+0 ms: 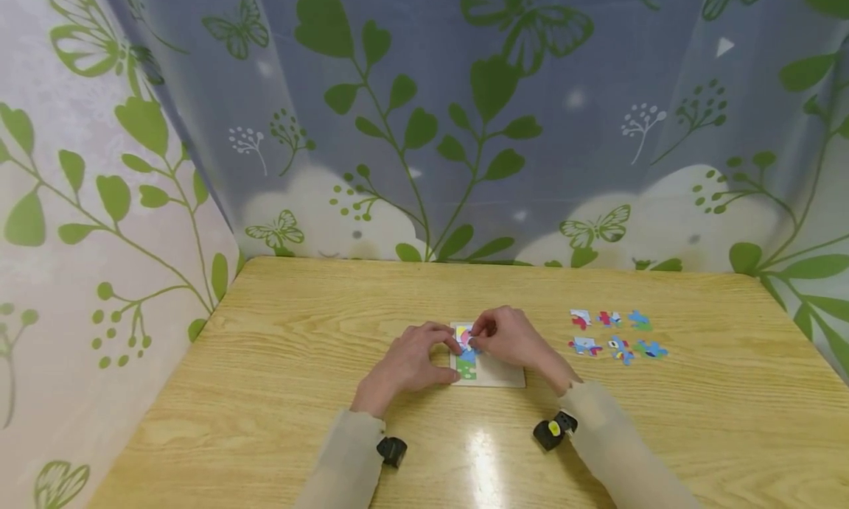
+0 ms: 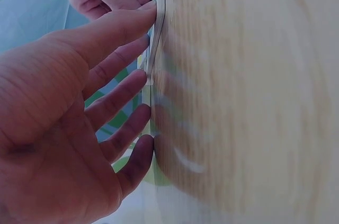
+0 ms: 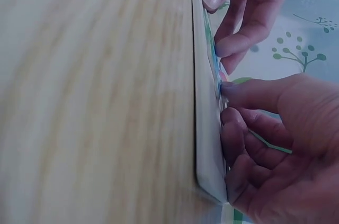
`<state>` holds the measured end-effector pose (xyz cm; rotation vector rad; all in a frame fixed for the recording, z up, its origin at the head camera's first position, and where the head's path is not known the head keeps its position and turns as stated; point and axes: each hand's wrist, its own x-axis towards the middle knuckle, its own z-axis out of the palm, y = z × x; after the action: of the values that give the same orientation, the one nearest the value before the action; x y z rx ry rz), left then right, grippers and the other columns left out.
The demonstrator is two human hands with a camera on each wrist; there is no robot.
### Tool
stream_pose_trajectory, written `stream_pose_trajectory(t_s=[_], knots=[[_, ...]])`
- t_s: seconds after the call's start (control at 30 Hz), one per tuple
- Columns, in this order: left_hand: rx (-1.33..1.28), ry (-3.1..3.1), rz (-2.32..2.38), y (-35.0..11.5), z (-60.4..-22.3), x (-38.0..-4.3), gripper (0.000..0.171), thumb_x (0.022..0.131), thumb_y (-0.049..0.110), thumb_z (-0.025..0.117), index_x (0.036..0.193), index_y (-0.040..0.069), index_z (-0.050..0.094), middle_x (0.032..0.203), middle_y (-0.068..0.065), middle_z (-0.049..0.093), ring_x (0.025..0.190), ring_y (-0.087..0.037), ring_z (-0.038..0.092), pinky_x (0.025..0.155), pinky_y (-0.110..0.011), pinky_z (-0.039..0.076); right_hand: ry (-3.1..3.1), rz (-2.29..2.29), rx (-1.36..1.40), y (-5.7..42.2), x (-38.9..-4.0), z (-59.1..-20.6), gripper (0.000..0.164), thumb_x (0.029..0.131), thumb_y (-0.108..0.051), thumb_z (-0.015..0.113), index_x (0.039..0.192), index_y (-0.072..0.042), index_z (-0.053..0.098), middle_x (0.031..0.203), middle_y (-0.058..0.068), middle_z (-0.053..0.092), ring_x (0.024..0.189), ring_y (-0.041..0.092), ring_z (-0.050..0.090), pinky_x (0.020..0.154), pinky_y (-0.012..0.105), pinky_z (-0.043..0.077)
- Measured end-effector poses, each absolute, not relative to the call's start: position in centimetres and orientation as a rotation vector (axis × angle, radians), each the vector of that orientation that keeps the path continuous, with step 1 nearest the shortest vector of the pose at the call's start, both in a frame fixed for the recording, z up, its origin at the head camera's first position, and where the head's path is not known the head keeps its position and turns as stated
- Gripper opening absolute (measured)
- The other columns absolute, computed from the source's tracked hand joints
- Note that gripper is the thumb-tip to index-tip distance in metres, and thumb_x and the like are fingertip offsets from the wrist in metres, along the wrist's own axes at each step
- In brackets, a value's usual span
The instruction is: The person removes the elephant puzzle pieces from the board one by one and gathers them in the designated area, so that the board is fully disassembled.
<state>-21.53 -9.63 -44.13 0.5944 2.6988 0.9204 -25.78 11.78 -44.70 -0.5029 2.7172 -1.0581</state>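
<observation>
A puzzle board [image 1: 502, 375] lies flat on the wooden table, its left part filled with joined colourful pieces [image 1: 467, 369] and its right part bare. My left hand [image 1: 418, 358] rests at the board's left side. Its thumb touches the near left edge and its fingers reach over the joined pieces; the left wrist view shows these fingers spread and only slightly bent. From the right, my right hand [image 1: 511, 337] pinches a puzzle piece [image 1: 472, 341] between thumb and forefinger, against the joined part. Most of that piece is hidden by the fingers.
To the right of the board lie several loose puzzle pieces [image 1: 584, 346] in two rows on the table [image 1: 298, 332]. A patterned curtain [image 1: 424, 163] hangs behind the table's far edge. A black wrist camera [image 1: 549, 434] sits below the right sleeve.
</observation>
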Motion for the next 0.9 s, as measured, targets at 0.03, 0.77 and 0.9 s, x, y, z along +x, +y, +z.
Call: stream_pose_trajectory(t_s=[0.03,0.77,0.9], knots=[[0.594,2.699,0.918,-9.62,-44.12,-21.54,0.025,0.089,0.028,0.08,0.112,0.022,0.073,0.152,-0.004,0.053,0.141,-0.041,0.043,0.116,-0.063,0.032,2.716,-1.07,-0.502,11.88,-25.83,-44.75,0.007,0.09,-0.014,0.075,0.093,-0.008,0.072,0.082,0.002,0.067,0.07,0.012,0.055,0.064,0.026,0.044],[0.579,2.698,0.904,-9.62,-44.12,-21.71,0.024,0.088,0.028,0.081,0.111,0.023,0.073,0.15,-0.005,0.054,0.141,-0.041,0.043,0.115,-0.062,0.033,2.708,-1.149,-0.494,12.02,-26.27,-44.55,0.01,0.095,-0.014,0.069,0.103,-0.008,0.073,0.095,0.006,0.073,0.085,0.016,0.066,0.073,0.029,0.052],[0.566,2.697,0.898,-9.59,-44.06,-21.71,0.024,0.088,0.029,0.081,0.111,0.024,0.073,0.151,-0.005,0.054,0.141,-0.04,0.042,0.116,-0.062,0.033,2.684,-1.194,-0.477,12.06,-26.29,-44.52,0.008,0.095,-0.014,0.069,0.101,-0.008,0.071,0.095,0.008,0.073,0.081,0.015,0.066,0.069,0.029,0.051]])
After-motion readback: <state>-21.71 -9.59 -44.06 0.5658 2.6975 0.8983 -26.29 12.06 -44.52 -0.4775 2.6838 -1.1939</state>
